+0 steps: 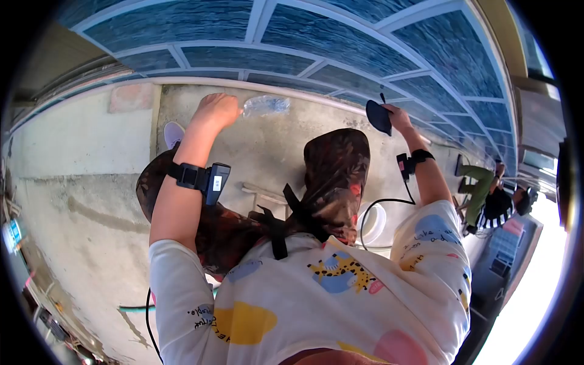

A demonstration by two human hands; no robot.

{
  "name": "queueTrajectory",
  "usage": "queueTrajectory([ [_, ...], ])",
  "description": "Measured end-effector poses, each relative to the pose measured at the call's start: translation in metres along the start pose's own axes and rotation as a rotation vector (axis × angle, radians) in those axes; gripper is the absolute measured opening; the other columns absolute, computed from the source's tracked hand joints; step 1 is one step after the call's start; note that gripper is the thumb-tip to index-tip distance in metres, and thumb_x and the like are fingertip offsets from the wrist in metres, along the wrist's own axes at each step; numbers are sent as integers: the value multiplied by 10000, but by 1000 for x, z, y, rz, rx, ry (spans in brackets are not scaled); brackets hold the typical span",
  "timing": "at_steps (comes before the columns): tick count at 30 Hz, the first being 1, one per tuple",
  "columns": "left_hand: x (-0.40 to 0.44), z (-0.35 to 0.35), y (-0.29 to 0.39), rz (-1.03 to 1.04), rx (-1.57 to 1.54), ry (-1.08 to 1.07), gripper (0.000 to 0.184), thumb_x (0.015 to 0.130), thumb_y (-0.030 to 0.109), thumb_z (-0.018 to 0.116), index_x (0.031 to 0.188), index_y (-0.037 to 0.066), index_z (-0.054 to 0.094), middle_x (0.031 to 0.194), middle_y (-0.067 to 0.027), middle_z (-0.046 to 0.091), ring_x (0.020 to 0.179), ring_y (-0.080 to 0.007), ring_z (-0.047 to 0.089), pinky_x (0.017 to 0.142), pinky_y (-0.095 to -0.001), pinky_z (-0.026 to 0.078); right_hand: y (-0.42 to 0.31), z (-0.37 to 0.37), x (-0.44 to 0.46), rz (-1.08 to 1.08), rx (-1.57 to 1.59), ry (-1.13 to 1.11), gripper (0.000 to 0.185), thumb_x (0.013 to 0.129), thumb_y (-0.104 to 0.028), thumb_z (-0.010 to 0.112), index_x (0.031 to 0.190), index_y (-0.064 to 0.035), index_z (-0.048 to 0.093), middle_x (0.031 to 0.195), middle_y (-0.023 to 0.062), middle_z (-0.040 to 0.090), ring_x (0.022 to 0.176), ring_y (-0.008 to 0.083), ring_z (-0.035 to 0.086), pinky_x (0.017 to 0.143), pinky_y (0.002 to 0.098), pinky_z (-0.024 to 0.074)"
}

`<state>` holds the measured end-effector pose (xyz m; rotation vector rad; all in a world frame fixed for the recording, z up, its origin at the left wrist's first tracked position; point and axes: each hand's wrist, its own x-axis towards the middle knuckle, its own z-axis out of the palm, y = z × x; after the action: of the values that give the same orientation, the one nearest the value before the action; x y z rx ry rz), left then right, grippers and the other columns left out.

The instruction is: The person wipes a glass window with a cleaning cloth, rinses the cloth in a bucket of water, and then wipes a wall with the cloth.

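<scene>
My left hand (218,111) is closed in a fist at the upper left, over the concrete floor. A clear, bluish plastic bottle (267,106) extends from its right side, the near end meeting my fingers. At the upper right, my right hand (398,117) grips a dark, rounded, flat piece (378,117) with a thin stub sticking up from it. What kind of tool this is does not show clearly. It is held up in front of the blue tiled wall (340,33).
Between my knees is a small wooden stool (264,198). A white round bucket (372,223) stands by my right leg. Black cables run from the wrist devices. Another person (496,194) sits farther off at the right. A raised concrete slab (79,134) lies at the left.
</scene>
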<state>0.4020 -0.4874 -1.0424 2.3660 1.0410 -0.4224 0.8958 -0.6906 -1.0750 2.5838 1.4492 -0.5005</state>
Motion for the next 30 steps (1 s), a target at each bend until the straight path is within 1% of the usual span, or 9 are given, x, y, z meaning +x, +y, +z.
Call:
queueTrajectory([
  [1, 8, 5, 1, 33, 30, 16, 290, 846, 278, 511, 954, 24, 600, 951, -180, 619, 959, -349, 558, 818, -439, 430, 34, 8, -24, -9, 158, 122, 363, 830, -91, 470, 1157, -202, 582, 1013, 112, 637, 947, 277, 595, 743, 353, 485],
  [4, 25, 22, 7, 113, -23, 58, 319, 852, 267, 505, 1078, 49, 562, 1006, -168, 616, 961, -342, 561, 810, -424, 442, 56, 7, -128, 398, 1263, 143, 352, 883, -91, 449, 1232, -93, 500, 1027, 26, 592, 894, 138, 578, 755, 294, 480],
  [11, 39, 25, 93, 218, -205, -145, 335, 864, 266, 523, 1142, 84, 565, 1025, -141, 628, 973, -270, 596, 838, -331, 447, 82, 97, -283, 643, 1947, 423, 237, 876, -153, 546, 1109, -111, 529, 936, -5, 616, 846, 96, 594, 733, 274, 491],
  [14, 31, 9, 156, 318, -287, -120, 317, 871, 221, 523, 1147, 70, 558, 1030, -141, 628, 968, -242, 602, 840, -315, 448, 92, 161, -318, 740, 2066, 538, 281, 849, -159, 591, 1115, -101, 523, 876, -17, 609, 753, 76, 577, 609, 223, 457],
  [19, 11, -4, 302, 614, -453, -249, 301, 904, 158, 498, 1185, 58, 533, 1062, -87, 616, 981, -149, 573, 836, -274, 450, 78, 217, -356, 1007, 2066, 691, 313, 831, -156, 604, 1125, -90, 515, 914, 2, 603, 774, 83, 583, 601, 227, 475],
  [25, -20, 100, 477, 942, -571, -731, 320, 899, 178, 510, 1189, 44, 515, 1087, -84, 602, 961, -154, 583, 848, -286, 458, 84, 262, -393, 1168, 1913, 705, 329, 809, -176, 619, 1110, -97, 509, 939, -17, 589, 736, 62, 575, 498, 175, 414],
  [27, -28, 145, 529, 929, -738, -951, 347, 902, 206, 510, 1208, 42, 496, 1115, -87, 583, 962, -166, 585, 829, -287, 466, 90, 272, -397, 1162, 1833, 800, 368, 823, -178, 603, 1150, -46, 497, 943, 8, 586, 767, 82, 554, 549, 208, 437],
  [29, -31, 172, 563, 680, -952, -1214, 417, 897, 252, 519, 1245, 33, 449, 1146, -92, 562, 979, -169, 581, 814, -286, 465, 98, 269, -398, 1177, 1760, 715, 400, 838, -196, 595, 1193, -49, 482, 983, 24, 588, 816, 86, 556, 583, 214, 453],
  [30, -26, 188, 571, 614, -987, -1142, 440, 894, 262, 519, 1256, 30, 427, 1145, -100, 560, 991, -171, 577, 812, -290, 463, 95, 257, -396, 1129, 1731, 755, 408, 864, -224, 564, 1225, -58, 474, 1030, 32, 584, 873, 115, 556, 647, 237, 471],
])
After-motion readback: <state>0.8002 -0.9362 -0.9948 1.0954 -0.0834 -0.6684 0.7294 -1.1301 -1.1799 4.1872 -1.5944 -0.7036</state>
